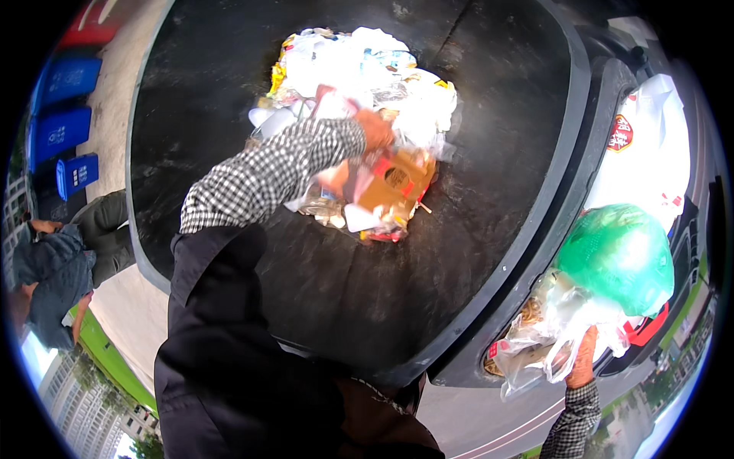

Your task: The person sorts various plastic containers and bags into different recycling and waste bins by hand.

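My left hand point(375, 131), in a black-and-white checked sleeve, reaches into a large black waste bin point(504, 189) and is over a heap of mixed rubbish point(373, 63). It is blurred, so I cannot tell whether it grips anything. Just below it lies a brown cardboard box point(395, 183) with a red patch, and pinkish pieces blur beside it. To the right, my right hand point(582, 356) is closed on the white handles of a clear plastic bag point(545, 338) with brownish contents. A knotted-looking green plastic bag point(619, 258) rests directly beyond that bag.
A second dark bin point(459, 367) stands against the first at right, with a white plastic bag point(648, 149) bearing red print on top. Blue bins point(66, 132) and a red bin point(92, 28) line the left. Another person point(57, 281) is on the paving at left.
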A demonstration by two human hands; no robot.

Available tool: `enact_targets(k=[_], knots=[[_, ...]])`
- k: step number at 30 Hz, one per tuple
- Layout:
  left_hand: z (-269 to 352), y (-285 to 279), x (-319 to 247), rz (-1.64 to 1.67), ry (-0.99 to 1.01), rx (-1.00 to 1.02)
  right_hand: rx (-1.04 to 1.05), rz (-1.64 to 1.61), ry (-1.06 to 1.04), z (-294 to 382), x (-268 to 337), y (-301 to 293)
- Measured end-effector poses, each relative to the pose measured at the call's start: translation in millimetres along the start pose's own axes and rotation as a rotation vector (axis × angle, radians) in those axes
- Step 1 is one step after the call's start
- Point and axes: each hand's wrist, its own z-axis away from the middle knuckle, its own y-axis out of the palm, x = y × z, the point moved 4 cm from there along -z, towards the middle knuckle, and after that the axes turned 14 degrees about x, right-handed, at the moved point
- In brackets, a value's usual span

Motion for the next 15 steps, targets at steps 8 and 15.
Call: enact_targets(k=[8,15], knots=[[-100.1,-77.3,20.3,-0.167,-0.113,0.258,0.050,-0.030,0.034,10.5,-9.3,9.2],[-91.3,-64.3,1.6,-0.163,-0.107,0.396,0.103,-0.146,0.090,15.2,-16.0,18.4]])
